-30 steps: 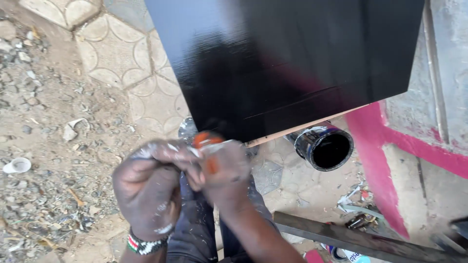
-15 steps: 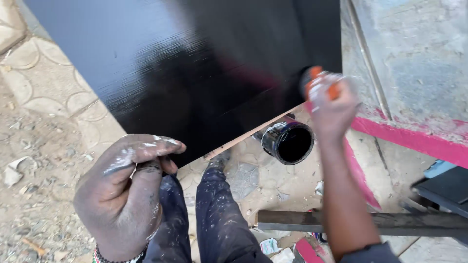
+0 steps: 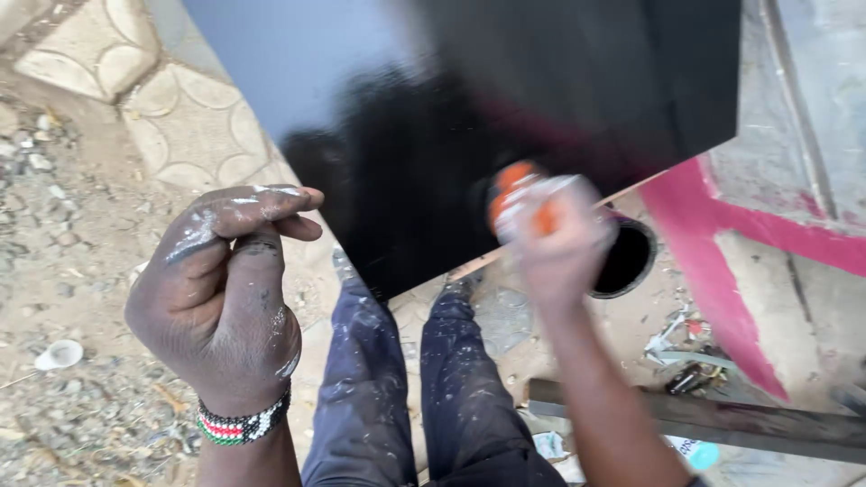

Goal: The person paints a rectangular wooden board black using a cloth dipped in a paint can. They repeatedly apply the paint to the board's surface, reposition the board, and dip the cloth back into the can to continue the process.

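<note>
Since half a second ago the right hand [image 3: 555, 236] has swung down and left from the upper right of the frame to its middle, and it now sits blurred in front of the lower edge of the glossy black panel [image 3: 469, 108]. Its fingers are wrapped tight around a small orange-handled tool [image 3: 528, 203], most likely a paint brush, though the blur hides the bristles. That tool lies just left of the open paint tin [image 3: 629, 261], which stands on the ground below the panel's right corner, dark inside.

At lower left the left hand [image 3: 221, 293] has come up and closer to the camera; it is smeared with pale paint, its fingers loosely curled on nothing, a beaded wristband [image 3: 242, 424] at the wrist. Between the two arms are paint-flecked dark trousers [image 3: 397, 388].

By my reading, the wet-looking panel is being coated and the brush is between tin and surface. The coming stroke would call for a steady wrist and a light touch along the panel's lower edge, where a bare wooden strip [image 3: 478, 267] shows.

Further out lie patterned paving [image 3: 171, 117], gravel, and a pink-painted wall base [image 3: 713, 261].
</note>
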